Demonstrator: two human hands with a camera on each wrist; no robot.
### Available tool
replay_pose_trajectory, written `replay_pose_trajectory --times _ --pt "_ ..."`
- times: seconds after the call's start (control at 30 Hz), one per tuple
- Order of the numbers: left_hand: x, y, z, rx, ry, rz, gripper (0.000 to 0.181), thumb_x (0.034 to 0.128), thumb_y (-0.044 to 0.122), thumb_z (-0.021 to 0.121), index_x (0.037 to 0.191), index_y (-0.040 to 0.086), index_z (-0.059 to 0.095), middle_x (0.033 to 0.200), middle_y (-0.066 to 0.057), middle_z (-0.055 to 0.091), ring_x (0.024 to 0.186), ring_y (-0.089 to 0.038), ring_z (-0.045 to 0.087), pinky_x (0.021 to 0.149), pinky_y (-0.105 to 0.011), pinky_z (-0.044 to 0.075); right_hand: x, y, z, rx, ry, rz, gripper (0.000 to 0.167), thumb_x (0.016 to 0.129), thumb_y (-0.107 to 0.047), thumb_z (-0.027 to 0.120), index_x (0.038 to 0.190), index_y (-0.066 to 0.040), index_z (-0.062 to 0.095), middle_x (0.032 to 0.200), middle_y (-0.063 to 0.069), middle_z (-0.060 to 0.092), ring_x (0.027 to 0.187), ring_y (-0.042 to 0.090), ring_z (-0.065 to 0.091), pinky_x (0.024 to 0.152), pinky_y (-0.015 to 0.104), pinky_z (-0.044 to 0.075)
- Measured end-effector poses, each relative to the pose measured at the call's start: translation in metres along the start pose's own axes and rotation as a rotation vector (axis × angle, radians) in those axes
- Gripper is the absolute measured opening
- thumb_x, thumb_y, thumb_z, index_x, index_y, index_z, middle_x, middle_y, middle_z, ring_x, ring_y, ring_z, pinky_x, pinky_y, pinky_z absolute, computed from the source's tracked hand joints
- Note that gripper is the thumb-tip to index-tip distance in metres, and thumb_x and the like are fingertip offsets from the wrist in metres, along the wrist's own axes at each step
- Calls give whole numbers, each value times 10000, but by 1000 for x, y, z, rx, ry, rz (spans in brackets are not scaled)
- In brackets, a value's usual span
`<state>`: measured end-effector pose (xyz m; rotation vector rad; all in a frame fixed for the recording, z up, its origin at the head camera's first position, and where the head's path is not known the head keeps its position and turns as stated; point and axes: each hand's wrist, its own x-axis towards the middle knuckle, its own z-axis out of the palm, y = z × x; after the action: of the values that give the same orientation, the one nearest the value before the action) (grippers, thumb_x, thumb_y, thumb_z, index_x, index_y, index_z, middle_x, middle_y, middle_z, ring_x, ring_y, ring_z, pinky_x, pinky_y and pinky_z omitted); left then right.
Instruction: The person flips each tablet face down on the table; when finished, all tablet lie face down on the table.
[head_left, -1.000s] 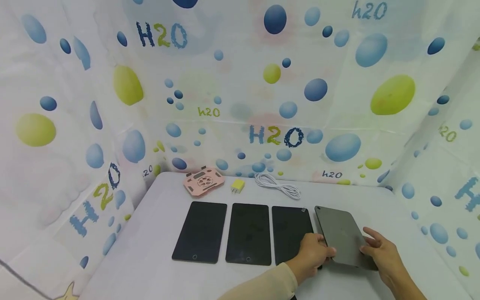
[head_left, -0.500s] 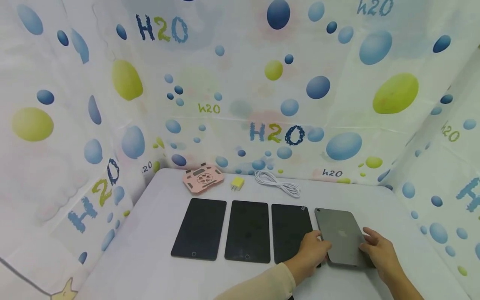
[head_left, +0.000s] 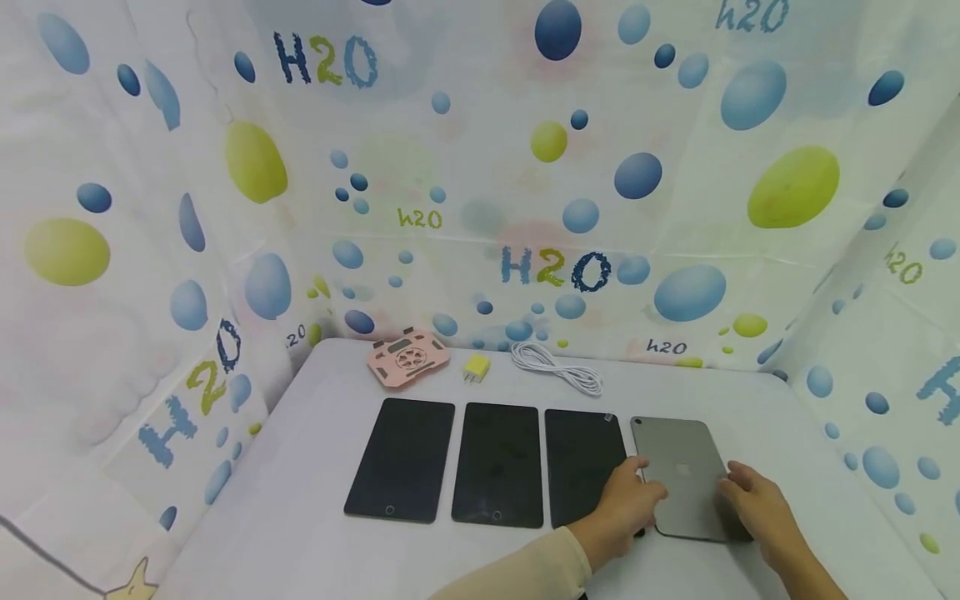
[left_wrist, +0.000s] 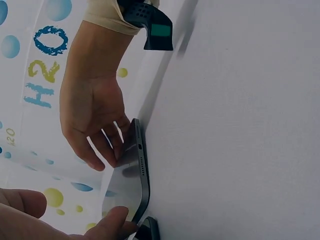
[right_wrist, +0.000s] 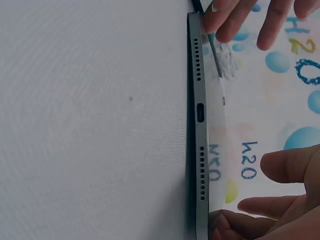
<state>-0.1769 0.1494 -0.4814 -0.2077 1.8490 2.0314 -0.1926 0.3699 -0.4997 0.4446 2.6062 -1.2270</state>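
A grey tablet (head_left: 681,467) lies back side up on the white table, an apple logo on its back. My left hand (head_left: 624,502) is at its left edge, fingers loosely extended over the neighbouring black-screened tablet (head_left: 581,454). At the grey tablet's right edge is my right hand (head_left: 763,510). In the right wrist view, the right thumb (right_wrist: 285,166) stands off the tablet, while the lower fingers are close against its edge; contact is hard to tell. The grey tablet's bottom edge (right_wrist: 201,130) shows a charging port between speaker holes.
Two more black-screened tablets (head_left: 401,458) (head_left: 497,462) lie in the row to the left. Behind them are a pink slotted stand (head_left: 408,358), a yellow plug adapter (head_left: 476,367) and a coiled white cable (head_left: 555,367). Printed curtains (head_left: 465,167) enclose the table.
The grey tablet, earlier tilted and held at both sides, has come down flat on the table. Both hands have loosened from its edges and stay beside it.
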Motion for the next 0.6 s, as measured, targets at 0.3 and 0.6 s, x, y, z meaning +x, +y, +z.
replay_pose_trajectory --times 0.3,0.6 --pt "-4 -2 -6 -25 -26 9 468 881 12 649 1339 94 595 1376 -236 542 1078 -450 642 925 -622 518 -7 3 -1 -18 -21 3 794 1070 -401 428 1519 189 142 1526 445 210 1398 596 283 1086 644 367" --pt "-20 6 -50 74 -94 135 424 921 80 639 1343 115 609 1296 -143 568 1129 -329 618 977 -574 510 -11 -1 -3 -30 -49 -29 794 1083 -424 414 1556 133 102 1547 446 154 1414 611 237 1092 673 338"
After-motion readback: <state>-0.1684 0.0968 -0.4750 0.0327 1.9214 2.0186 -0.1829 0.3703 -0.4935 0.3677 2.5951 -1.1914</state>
